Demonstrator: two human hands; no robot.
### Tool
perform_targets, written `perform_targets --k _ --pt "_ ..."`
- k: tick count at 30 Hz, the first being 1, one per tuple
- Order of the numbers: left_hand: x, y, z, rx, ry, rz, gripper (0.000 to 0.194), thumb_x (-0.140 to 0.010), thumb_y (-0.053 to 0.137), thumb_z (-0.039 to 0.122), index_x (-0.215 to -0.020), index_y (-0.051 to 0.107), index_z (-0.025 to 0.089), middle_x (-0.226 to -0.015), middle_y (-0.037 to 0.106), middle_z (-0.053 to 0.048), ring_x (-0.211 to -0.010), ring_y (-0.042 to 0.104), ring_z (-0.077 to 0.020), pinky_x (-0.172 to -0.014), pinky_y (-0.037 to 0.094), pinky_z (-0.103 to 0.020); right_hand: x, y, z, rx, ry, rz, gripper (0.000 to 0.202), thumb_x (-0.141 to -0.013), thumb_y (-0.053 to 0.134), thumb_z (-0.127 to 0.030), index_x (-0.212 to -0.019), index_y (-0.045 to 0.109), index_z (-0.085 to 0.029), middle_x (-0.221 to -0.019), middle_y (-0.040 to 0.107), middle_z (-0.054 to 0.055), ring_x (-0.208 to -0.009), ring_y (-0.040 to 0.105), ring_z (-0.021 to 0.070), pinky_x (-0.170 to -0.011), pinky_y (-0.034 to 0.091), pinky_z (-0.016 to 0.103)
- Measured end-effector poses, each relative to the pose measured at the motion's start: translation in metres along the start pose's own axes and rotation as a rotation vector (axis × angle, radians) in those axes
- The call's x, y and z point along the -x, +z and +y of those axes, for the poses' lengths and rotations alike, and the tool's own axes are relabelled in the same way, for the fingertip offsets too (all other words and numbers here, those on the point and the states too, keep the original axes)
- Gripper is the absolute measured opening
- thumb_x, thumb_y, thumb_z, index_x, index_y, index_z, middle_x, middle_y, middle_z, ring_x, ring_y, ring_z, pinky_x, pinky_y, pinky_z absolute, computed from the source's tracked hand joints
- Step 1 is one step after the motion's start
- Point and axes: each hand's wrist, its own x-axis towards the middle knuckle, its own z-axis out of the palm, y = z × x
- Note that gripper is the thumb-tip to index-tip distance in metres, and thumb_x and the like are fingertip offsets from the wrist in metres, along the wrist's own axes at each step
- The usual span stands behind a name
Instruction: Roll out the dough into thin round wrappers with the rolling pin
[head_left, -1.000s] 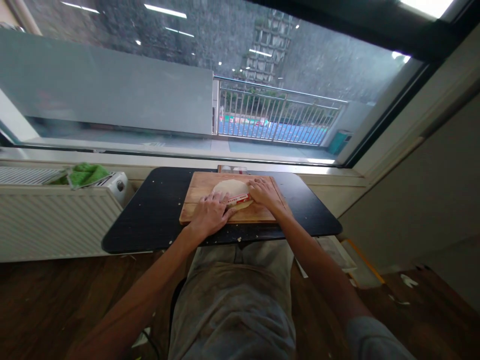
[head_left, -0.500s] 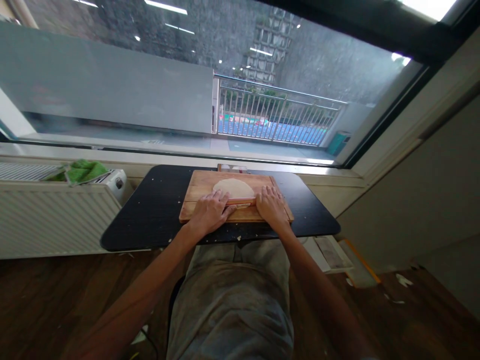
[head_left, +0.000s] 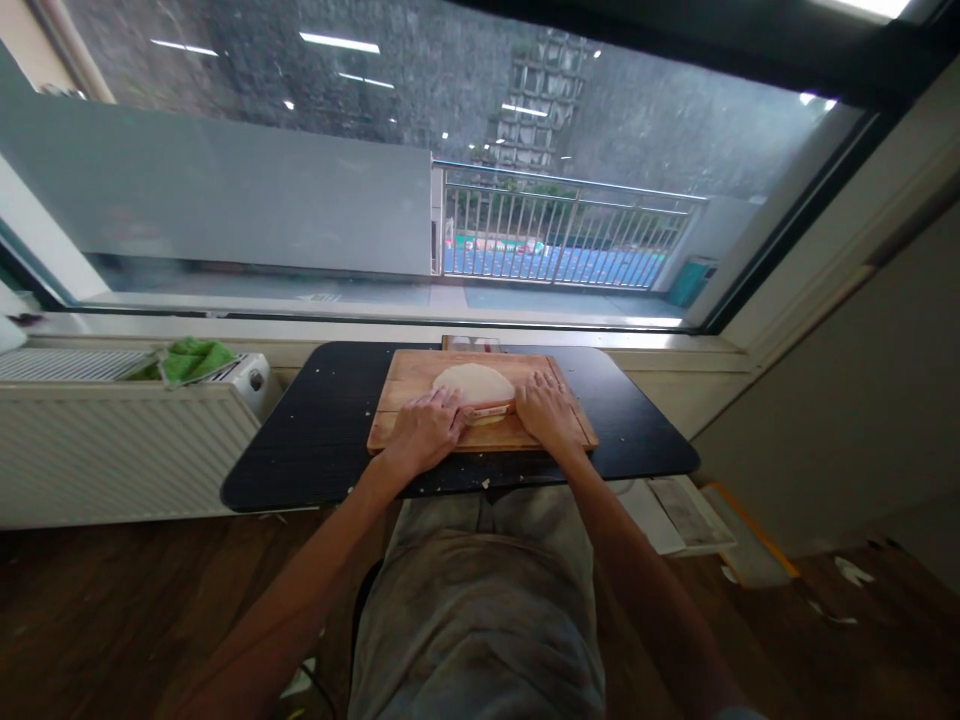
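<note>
A wooden rolling pin [head_left: 491, 411] lies crosswise over a flat, pale sheet of dough [head_left: 475, 381]. The dough rests on a wooden cutting board [head_left: 405, 372]; most of it shows beyond the pin, with a small strip on the near side. My left hand [head_left: 433, 425] is on the pin's left end, its fingers over the top and thumb towards the middle. On the right end sits my right hand [head_left: 545, 408], fingers reaching forward over the pin. Both ends of the pin are hidden under the hands.
The board lies on a black table [head_left: 300, 440] with small dough crumbs near its front edge. Behind the board is a small flat box [head_left: 471, 343], below the window. To the left, a green cloth [head_left: 196, 360] lies on a white radiator [head_left: 127, 440].
The camera view has shifted slightly, so everything sits a little lower and further right. Both hands stay on the rolling pin, which is slightly more tilted.
</note>
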Motion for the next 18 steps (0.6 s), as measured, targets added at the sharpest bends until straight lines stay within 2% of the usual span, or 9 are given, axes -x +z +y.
perform_targets --k 3,6,12,18 --pt "-0.004 0.003 -0.004 0.006 0.003 0.011 0.055 -0.116 0.03 0.048 -0.148 0.063 0.018 -0.15 0.07 -0.015 -0.138 0.066 -0.0286 -0.117 0.051 -0.044 0.024 -0.002 -0.004 -0.026 0.144 0.121 0.055 -0.112 0.027 -0.03 -0.145 0.067 -0.012 -0.151 0.066 0.024 -0.148 0.053 0.0351 -0.124 0.038 0.056" --pt "-0.01 0.007 -0.01 -0.003 0.01 0.036 0.054 -0.116 0.03 0.047 -0.143 0.067 0.018 -0.15 0.07 -0.014 -0.14 0.065 -0.0271 -0.122 0.047 -0.042 0.036 -0.006 -0.008 -0.055 0.181 0.144 0.055 -0.113 0.024 -0.029 -0.14 0.068 -0.008 -0.149 0.067 0.024 -0.146 0.054 0.0326 -0.125 0.035 0.054" --pt "-0.037 0.015 -0.022 -0.037 0.0 0.029 0.056 -0.115 0.028 0.046 -0.147 0.065 0.018 -0.159 0.063 -0.013 -0.155 0.051 -0.031 -0.129 0.038 -0.051 0.023 -0.014 -0.009 -0.015 0.158 0.059 0.049 -0.112 0.029 -0.026 -0.129 0.073 -0.013 -0.142 0.07 0.024 -0.142 0.056 0.0365 -0.121 0.038 0.059" --pt "-0.07 0.02 -0.027 -0.026 -0.103 -0.014 0.055 -0.114 0.031 0.045 -0.152 0.061 0.018 -0.161 0.061 -0.016 -0.155 0.05 -0.0324 -0.127 0.039 -0.054 0.02 -0.007 -0.01 0.007 0.167 0.057 0.048 -0.111 0.033 -0.026 -0.138 0.071 -0.015 -0.143 0.07 0.024 -0.144 0.055 0.0369 -0.122 0.036 0.061"
